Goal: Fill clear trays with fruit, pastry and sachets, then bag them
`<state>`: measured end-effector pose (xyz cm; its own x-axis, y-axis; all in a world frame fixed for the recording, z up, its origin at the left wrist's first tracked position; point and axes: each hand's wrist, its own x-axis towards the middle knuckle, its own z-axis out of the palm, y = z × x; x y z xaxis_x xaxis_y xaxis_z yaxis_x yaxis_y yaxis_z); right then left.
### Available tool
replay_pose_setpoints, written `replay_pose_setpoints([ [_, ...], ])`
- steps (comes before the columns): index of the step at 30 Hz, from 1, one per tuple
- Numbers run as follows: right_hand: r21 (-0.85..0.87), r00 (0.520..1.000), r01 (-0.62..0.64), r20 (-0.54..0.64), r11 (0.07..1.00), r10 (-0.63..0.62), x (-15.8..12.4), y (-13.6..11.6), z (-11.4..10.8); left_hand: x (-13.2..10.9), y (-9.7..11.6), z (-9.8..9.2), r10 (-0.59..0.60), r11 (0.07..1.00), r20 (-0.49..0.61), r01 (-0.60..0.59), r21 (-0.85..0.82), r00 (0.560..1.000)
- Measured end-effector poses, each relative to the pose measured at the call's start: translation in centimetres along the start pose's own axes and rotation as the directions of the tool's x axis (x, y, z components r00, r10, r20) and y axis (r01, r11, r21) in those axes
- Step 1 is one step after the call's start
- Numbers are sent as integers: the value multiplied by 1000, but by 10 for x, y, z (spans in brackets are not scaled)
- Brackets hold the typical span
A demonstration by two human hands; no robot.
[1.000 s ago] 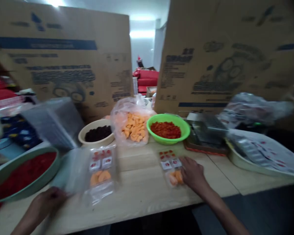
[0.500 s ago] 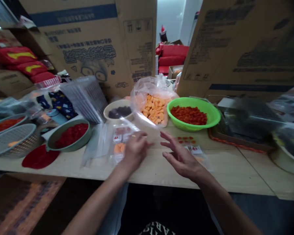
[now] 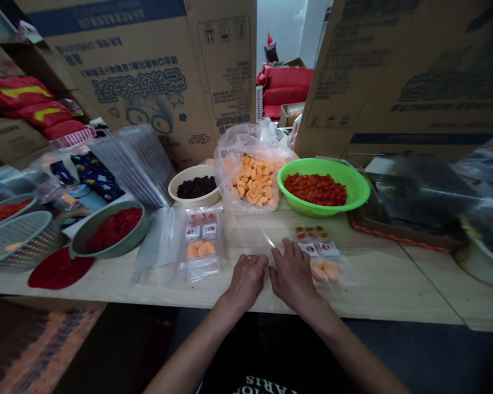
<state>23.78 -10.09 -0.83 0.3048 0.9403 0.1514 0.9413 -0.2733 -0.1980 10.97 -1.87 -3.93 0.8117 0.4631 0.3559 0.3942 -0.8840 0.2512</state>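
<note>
A clear plastic bag [image 3: 250, 234] lies flat on the table in front of me. My left hand [image 3: 247, 278] pinches its near edge with the fingers closed. Beside it, my right hand [image 3: 292, 272] is also closed at that edge, fingertips mostly hidden. To the left is a filled clear pack [image 3: 201, 249] with orange slices, white sachets and red pieces. A similar filled pack [image 3: 324, 260] lies to the right, partly behind my right hand.
Behind stand a cream bowl of dark pieces [image 3: 172, 191], an open bag of orange slices [image 3: 252, 180] and a green basin of red pieces [image 3: 359, 189]. On the left are a grey-green bowl [image 3: 142, 232], a red lid [image 3: 61, 268] and stacked clear trays [image 3: 135, 164].
The clear plastic, blurred and raised in my left hand before, now lies flat on the table. My right hand, open before, has come in beside the left and closed at the bag's near edge.
</note>
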Motion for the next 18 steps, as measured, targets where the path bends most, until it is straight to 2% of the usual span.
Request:
replay_pose_setpoints([
  [2, -40, 1000, 16, 10, 999, -16, 8, -2, -4, 2, 4, -5, 69, 997, 14, -68, -26, 998],
  [4, -47, 998, -34, 53, 998, 36, 17, 1, -5, 3, 3, -11, 100, 995, -10, -100, -14, 995],
  [6, -21, 992, -106, 63, 994, 108, 24, 8, -4, 2, -2, -16, 61, 998, -55, -59, 39, 997],
  [9, 83, 989, -147, 19, 986, 146, 25, 15, -2, -3, -16, -17, -26, 995, -74, 33, 96, 997],
  [12, 208, 985, -156, -37, 966, 168, 22, 15, 1, -9, -31, -12, -52, 999, -122, 53, 1, 991],
  [15, 398, 997, -37, -43, 917, 59, 17, 18, 2, -13, -38, -10, -72, 991, -204, 48, -122, 976],
  [17, 532, 997, 71, -50, 844, -52, 13, 32, -1, -12, -36, -13, -128, 987, -256, 99, -123, 958],
  [18, 565, 996, 85, -66, 821, -57, 12, 44, -4, -11, -32, -13, -172, 983, -286, 145, -112, 943],
])
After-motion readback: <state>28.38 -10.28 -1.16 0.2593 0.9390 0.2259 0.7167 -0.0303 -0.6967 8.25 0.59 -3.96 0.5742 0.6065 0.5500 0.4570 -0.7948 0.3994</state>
